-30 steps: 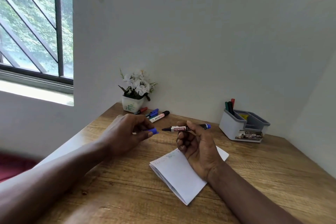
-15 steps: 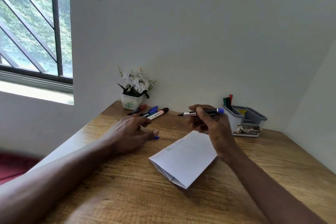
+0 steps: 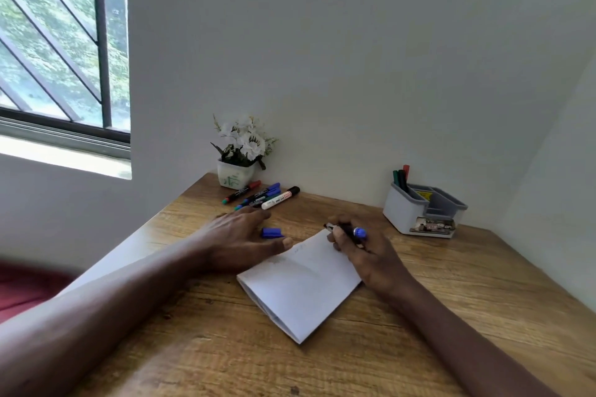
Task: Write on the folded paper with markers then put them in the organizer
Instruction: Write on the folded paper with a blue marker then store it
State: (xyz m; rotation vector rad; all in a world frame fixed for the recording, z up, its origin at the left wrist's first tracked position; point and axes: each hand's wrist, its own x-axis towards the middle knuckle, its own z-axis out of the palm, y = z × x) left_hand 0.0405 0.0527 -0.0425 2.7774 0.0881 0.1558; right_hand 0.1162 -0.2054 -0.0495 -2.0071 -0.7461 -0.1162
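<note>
Right hand [image 3: 371, 255] grips uncapped blue marker [image 3: 350, 231]; left hand [image 3: 245, 235] flat, empty.
Pin folded paper [image 3: 300, 280] by its far-left corner, keep strokes light.

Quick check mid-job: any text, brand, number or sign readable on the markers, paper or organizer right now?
None can be read.
White marker: dark print and a red patch, blurred.
Organizer: yellow sign inside and a front sticker, both too small.
Folded paper: faint marks near the top, illegible.
Marker in the right hand: label hidden.
</note>
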